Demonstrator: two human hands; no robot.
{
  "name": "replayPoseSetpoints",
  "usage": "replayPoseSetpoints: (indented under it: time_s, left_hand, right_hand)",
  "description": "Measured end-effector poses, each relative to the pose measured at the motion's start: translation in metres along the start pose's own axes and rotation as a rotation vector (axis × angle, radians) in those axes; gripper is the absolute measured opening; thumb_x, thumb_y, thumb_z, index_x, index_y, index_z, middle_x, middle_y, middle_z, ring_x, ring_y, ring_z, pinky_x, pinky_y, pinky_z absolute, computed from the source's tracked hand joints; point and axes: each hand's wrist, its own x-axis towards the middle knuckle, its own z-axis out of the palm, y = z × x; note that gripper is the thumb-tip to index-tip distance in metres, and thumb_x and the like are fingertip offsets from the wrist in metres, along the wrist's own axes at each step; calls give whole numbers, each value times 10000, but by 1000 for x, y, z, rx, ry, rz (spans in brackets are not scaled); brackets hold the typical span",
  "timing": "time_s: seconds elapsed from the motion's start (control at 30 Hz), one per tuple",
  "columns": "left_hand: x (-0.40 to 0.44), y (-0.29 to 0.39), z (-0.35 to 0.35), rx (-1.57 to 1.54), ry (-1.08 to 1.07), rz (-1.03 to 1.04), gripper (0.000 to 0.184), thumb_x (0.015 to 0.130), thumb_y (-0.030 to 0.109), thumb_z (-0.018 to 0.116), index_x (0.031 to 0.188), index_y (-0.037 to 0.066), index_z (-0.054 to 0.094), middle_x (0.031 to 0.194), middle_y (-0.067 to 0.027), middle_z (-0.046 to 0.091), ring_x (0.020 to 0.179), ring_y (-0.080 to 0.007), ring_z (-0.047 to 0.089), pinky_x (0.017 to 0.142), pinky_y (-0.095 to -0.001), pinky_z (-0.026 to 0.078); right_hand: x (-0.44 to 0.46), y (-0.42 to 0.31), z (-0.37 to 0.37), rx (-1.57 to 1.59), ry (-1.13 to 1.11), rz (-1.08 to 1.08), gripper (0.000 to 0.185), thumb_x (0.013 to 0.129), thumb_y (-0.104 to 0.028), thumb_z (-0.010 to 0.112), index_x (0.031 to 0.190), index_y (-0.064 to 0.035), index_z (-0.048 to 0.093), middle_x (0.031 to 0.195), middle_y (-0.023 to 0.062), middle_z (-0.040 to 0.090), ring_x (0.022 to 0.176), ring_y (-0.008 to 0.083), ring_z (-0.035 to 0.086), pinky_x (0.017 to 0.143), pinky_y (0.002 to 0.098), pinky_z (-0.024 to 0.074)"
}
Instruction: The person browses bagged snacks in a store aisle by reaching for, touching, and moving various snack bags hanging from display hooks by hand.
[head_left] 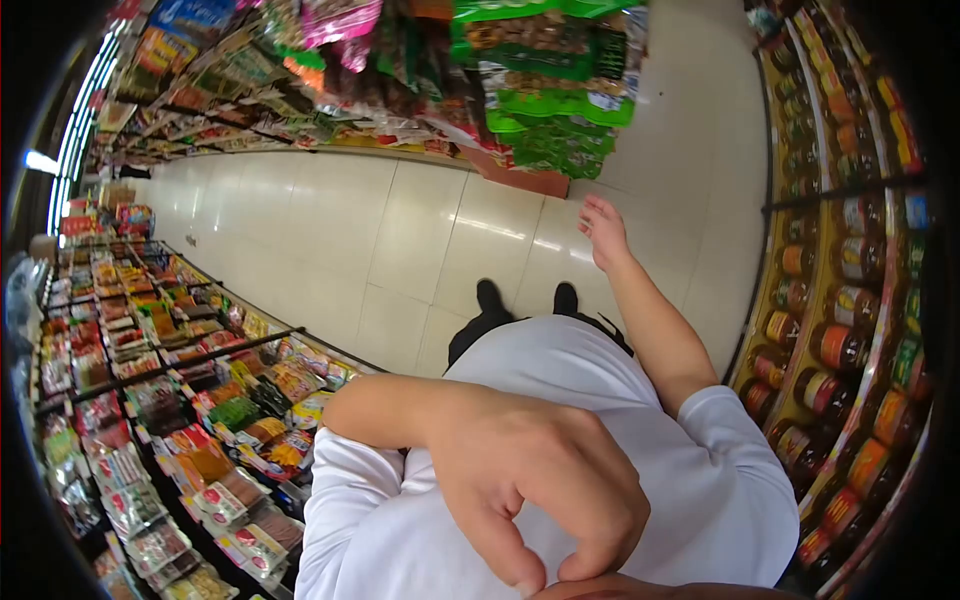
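Observation:
My left hand (545,480) is raised close to the camera, in front of my white shirt (560,360). Its fingers are curled, and the thumb and forefinger come together at a skin-coloured surface (650,588) along the bottom edge. What lies between the fingertips, if anything, is hidden. Lower down and further forward, my right hand (605,232) hangs over the tiled floor with loosely bent, parted fingers and nothing in them. Nearest to it are green snack bags (560,130) on the shelf end ahead.
Packaged foods fill a low shelf (220,420) on the left. Rows of jars (840,345) line the shelf on the right. Ahead stands a display of hanging bags with a brownish base (520,178). Pale floor tiles (410,230) run between, under my dark shoes (566,298).

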Motion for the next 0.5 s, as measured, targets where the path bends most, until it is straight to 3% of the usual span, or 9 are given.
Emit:
replayPoseSetpoints:
  time_s: [0.13, 0.23, 0.33, 0.43, 0.47, 0.5]
  left_hand:
    - [-21, 24, 10, -23, -32, 62, 173, 901, 178, 730, 849, 52, 625, 829, -69, 611, 774, -271, 623, 668, -357, 503]
    - [-43, 43, 12, -21, -85, 73, 147, 880, 140, 725, 840, 54, 613, 822, -62, 599, 750, -260, 602, 654, -346, 489]
    - [-75, 66, 18, -18, -91, 80, 128, 874, 118, 714, 841, 53, 609, 825, -56, 598, 736, -250, 588, 644, -340, 477]
    - [-110, 102, 20, -5, -102, 95, 115, 876, 105, 700, 843, 50, 606, 834, -53, 603, 752, -250, 592, 661, -341, 479]
    - [-123, 114, 19, -3, -113, 102, 111, 878, 101, 695, 844, 49, 604, 838, -53, 605, 762, -252, 595, 671, -342, 482]
    - [-136, 125, 19, -20, -112, 119, 121, 922, 137, 675, 861, 52, 614, 881, -75, 622, 774, -261, 607, 673, -352, 481]
  right_hand:
    - [-34, -34, 59, 109, -234, -39, 377, 1003, -121, 612, 1367, -41, 559, 1325, 71, 594, 1144, 160, 598, 927, 320, 509]
    - [-61, -75, 120, 36, -525, -163, 421, 1025, -126, 597, 1430, -45, 512, 1452, 82, 534, 1275, 206, 559, 1018, 374, 486]
    - [-66, -86, 173, -70, -625, -252, 540, 1026, -130, 594, 1526, -38, 413, 1572, 102, 420, 1414, 236, 444, 1099, 415, 437]
    - [-65, -76, 214, 41, -459, -321, 653, 1022, -123, 594, 1595, -43, 291, 1660, 116, 272, 1503, 269, 322, 1156, 435, 384]
    - [-61, -73, 218, 48, -395, -368, 750, 1013, -98, 591, 1633, -68, 170, 1705, 113, 136, 1536, 301, 253, 1184, 462, 353]
    - [-59, -70, 220, 46, -341, -388, 785, 994, -91, 603, 1637, -84, 154, 1708, 118, 123, 1547, 308, 219, 1179, 449, 347]
